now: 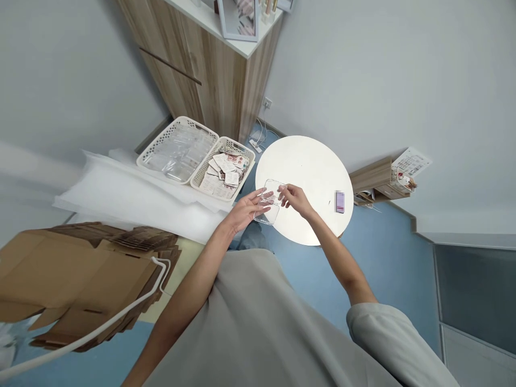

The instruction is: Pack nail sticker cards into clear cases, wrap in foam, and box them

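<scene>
Both my hands hold a transparent plastic box [271, 216] above the left part of a round white table [303, 166]. The box looks unfolded into two halves, one above the other. My left hand [245, 210] has it from the left, its fingers reaching across the middle. On the upper right side, my right hand [295, 199] pinches the rim with curled fingers. Whether anything small lies inside the box I cannot tell.
A white basket of transparent packages [181, 148] and one of printed cards [223, 174] stand left of the table. A phone [339, 201] lies on the tabletop. Flattened cardboard boxes [80, 274], a white bent tube [100, 322] and a wooden cabinet [217, 75] are around.
</scene>
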Demonstrator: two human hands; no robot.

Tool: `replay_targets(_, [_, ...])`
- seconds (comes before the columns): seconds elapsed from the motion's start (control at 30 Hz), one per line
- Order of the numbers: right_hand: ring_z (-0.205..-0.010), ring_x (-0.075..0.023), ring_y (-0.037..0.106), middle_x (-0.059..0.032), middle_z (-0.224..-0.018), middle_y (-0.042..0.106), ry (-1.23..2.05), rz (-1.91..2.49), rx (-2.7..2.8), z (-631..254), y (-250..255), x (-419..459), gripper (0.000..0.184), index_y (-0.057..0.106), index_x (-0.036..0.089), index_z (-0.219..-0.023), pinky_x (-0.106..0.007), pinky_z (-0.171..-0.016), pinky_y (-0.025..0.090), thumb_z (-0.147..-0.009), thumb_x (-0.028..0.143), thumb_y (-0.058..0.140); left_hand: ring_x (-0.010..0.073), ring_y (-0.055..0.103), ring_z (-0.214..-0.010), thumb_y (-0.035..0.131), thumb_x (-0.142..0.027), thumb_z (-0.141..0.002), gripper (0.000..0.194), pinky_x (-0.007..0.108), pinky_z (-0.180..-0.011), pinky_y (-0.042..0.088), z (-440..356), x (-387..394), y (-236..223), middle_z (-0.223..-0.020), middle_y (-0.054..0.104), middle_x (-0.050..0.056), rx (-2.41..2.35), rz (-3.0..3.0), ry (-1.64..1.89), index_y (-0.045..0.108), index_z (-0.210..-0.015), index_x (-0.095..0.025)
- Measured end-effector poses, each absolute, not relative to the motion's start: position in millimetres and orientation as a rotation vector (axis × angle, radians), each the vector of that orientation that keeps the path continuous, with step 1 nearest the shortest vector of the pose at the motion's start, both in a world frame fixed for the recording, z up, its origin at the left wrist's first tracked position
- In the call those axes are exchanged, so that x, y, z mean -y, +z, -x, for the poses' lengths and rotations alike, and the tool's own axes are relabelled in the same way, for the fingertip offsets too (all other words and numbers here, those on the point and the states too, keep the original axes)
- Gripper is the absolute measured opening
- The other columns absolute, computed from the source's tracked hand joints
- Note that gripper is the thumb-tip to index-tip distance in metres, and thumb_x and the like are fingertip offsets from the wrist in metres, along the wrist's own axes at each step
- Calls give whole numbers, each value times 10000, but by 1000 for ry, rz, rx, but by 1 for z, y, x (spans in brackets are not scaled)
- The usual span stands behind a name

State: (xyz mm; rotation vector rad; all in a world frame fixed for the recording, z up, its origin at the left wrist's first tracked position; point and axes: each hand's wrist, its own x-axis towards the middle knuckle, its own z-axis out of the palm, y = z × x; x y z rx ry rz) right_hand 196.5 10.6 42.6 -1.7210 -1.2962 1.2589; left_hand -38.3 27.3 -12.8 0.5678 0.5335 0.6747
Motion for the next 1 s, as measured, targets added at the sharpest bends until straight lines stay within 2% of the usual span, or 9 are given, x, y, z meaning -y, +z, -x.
replay_targets(0.07, [-659, -154, 708, -61, -948, 781, 1228, 1780, 1271, -209, 21, -20, 612, 696, 223, -1045, -251, -542, 525, -978, 821, 578, 308, 662, -1412, 775, -49, -840, 713, 529, -1272, 483, 42, -27, -25, -1645, 588, 165, -604, -489, 714, 649, -1524, -210])
replay_targets(0.13, [-731, -169, 735, -60, -1010, 791, 1167, 1911, 1327, -225, -8, -31, 480, 699, 230, -1115, -260, -603, 551, -988, 692, 667, 295, 680, -1384, 750, -11, -833, 715, 503, -1253, 509, 48, -25, -39, -1637, 598, 156, -675, -410, 771, 654, -1514, -207])
replay_targets(0.23, [-969, -221, 763, -65, -1073, 797, 1029, 2190, 1519, -244, -60, -45, 288, 715, 223, -1117, -315, -827, 591, -939, 434, 797, 277, 686, -1369, 734, 17, -829, 685, 467, -1218, 543, 60, -18, -57, -1641, 599, 135, -771, -323, 828, 678, -1471, -215])
replay_targets(0.33, [-1137, -259, 739, -111, -1241, 767, 1017, 2395, 1658, -250, -108, -55, 411, 693, 204, -1259, -350, -946, 570, -899, 333, 843, 263, 696, -1341, 744, 14, -835, 625, 449, -1178, 570, 67, -6, -70, -1636, 603, 128, -849, -279, 820, 707, -1415, -216])
replay_targets(0.43, [-1244, -294, 698, -164, -1436, 658, 999, 2551, 1732, -246, -145, -61, 603, 619, 203, -1407, -358, -942, 564, -880, 352, 871, 258, 707, -1315, 762, 12, -826, 597, 427, -1156, 582, 70, 6, -78, -1618, 620, 127, -903, -238, 806, 724, -1380, -208])
replay_targets(0.53, [-1351, -324, 629, -172, -1499, 582, 952, 2615, 1793, -242, -168, -63, 663, 578, 223, -1444, -365, -951, 559, -873, 378, 879, 259, 707, -1308, 764, 8, -819, 566, 418, -1153, 584, 75, 14, -83, -1605, 630, 122, -941, -218, 825, 742, -1345, -200])
replay_targets(0.77, [-1309, -317, 630, -161, -1453, 584, 859, 2605, 1835, -240, -192, -53, 456, 578, 223, -1278, -360, -932, 558, -907, 351, 811, 257, 685, -1347, 761, -15, -829, 495, 385, -1139, 594, 84, 17, -86, -1610, 627, 98, -979, -247, 834, 777, -1290, -197])
replay_targets(0.9, [-1154, -310, 703, -162, -1348, 683, 874, 2604, 1729, -240, -195, -44, 481, 526, 216, -1248, -371, -892, 550, -895, 358, 821, 261, 690, -1340, 748, 11, -811, 568, 385, -1123, 600, 82, 15, -86, -1561, 668, 114, -964, -250, 823, 758, -1343, -187])
replay_targets(1.0, [-1103, -298, 727, -131, -1233, 759, 910, 2574, 1585, -242, -192, -33, 369, 527, 238, -1206, -364, -879, 532, -944, 359, 757, 262, 713, -1300, 749, 0, -823, 656, 405, -1119, 602, 82, 14, -85, -1501, 709, 137, -936, -242, 810, 701, -1450, -185])
